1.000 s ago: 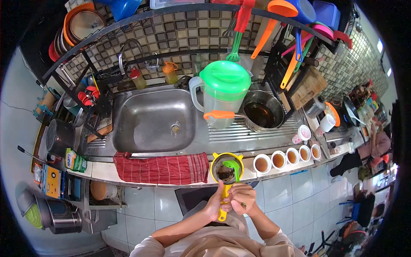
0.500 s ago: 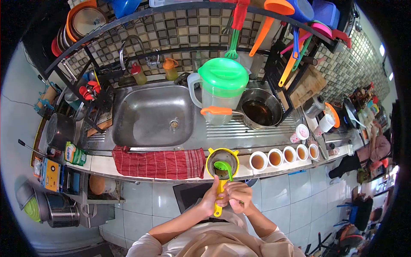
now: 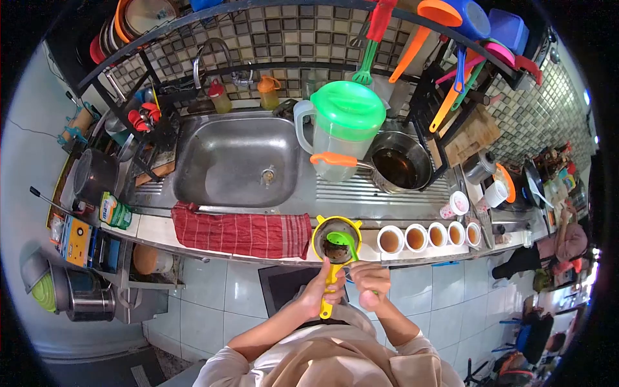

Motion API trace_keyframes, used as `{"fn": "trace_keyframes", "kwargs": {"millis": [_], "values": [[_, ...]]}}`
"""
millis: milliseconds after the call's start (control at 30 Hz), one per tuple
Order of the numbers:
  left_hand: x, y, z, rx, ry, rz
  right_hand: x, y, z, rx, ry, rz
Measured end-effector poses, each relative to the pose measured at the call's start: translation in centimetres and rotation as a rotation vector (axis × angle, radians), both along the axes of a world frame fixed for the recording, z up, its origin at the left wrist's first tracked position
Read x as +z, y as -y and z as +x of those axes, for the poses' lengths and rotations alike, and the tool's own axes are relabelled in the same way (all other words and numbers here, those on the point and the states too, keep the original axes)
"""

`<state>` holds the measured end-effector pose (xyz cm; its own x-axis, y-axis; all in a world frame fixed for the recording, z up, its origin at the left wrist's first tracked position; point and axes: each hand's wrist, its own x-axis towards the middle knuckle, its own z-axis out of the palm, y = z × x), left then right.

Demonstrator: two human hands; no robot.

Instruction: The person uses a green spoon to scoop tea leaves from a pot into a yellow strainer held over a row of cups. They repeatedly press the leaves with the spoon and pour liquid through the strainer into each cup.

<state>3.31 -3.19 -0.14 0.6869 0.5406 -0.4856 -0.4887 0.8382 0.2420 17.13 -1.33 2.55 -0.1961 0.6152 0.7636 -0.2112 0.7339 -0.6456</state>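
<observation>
My left hand is wrapped round the handle of a yellow strainer, thumb laid along the top. Dark wet residue, like tea leaves, lies in its mesh. My right hand grips the handle of a green ladle, whose bowl rests inside the strainer over the residue. Just right of the strainer, several white cups of brown liquid stand in a row along the counter edge. A red checked cloth lies to the left of the strainer.
Behind the cloth is a steel sink. A pitcher with a green lid stands beside a pot of dark liquid, its orange handle crossing the pitcher's front. Stacked cups stand farther right. Utensils hang from a black rack.
The green ladle has shifted slightly right and tilted within the strainer, showing more dark residue. My right hand has turned and moved a little right. The whole view has shifted slightly.
</observation>
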Motion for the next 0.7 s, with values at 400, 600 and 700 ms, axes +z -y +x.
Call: {"fn": "trace_keyframes", "kwargs": {"millis": [400,600,700], "values": [[-0.3,0.1,0.4,0.023,-0.035,0.016,0.9,-1.3,-1.1,-0.027,0.078,0.096],[-0.1,0.2,0.5,0.057,-0.015,-0.061,0.2,-1.1,-1.8,-0.081,-0.011,-0.003],[0.0,0.0,0.4,0.045,0.019,-0.058,1.3,-0.7,-1.0,-0.046,-0.093,-0.049]]}}
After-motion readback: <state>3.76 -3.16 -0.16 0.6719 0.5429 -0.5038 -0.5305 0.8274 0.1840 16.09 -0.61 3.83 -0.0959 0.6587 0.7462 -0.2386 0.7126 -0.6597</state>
